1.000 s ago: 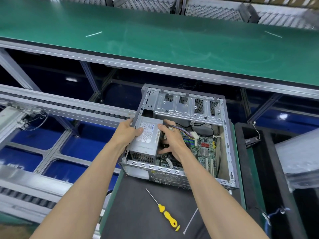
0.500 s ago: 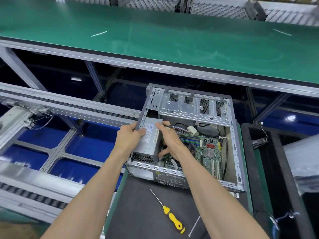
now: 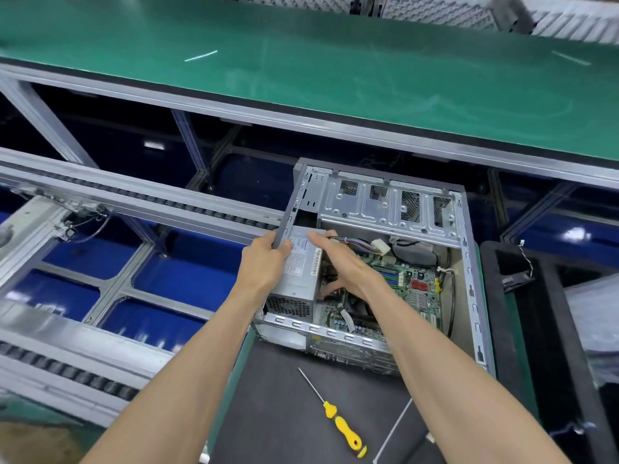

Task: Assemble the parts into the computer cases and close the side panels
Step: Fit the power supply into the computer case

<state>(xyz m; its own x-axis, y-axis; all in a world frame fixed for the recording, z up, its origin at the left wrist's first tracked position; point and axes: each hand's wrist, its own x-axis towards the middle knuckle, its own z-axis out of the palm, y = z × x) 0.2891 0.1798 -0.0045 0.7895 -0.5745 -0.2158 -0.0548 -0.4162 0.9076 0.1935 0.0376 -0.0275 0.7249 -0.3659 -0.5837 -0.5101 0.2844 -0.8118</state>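
Observation:
An open grey computer case (image 3: 469, 279) lies on its side on a dark mat, its side panel off. Inside sit a green motherboard (image 3: 408, 289) and a silver drive cage (image 3: 385, 209) at the far end. A grey power supply (image 3: 298, 279) with a white label sits in the case's left corner, its coloured cable bundle (image 3: 361, 244) trailing right. My left hand (image 3: 264, 266) grips the case's left wall and the power supply's top edge, thumb on the label. My right hand (image 3: 341, 262) holds the power supply's right side, fingers reaching down between it and the motherboard.
A yellow-handled screwdriver (image 3: 341, 426) and a white cable tie (image 3: 395, 430) lie on the dark mat (image 3: 268, 396) near me. A green conveyor belt (image 3: 301, 68) runs across the far side. Roller rails (image 3: 134, 202) stand to the left, a black tray (image 3: 549, 329) to the right.
Both hands have kept their hold on the power supply. It looks slightly more settled into the case's left corner; the camera view shifted a little.

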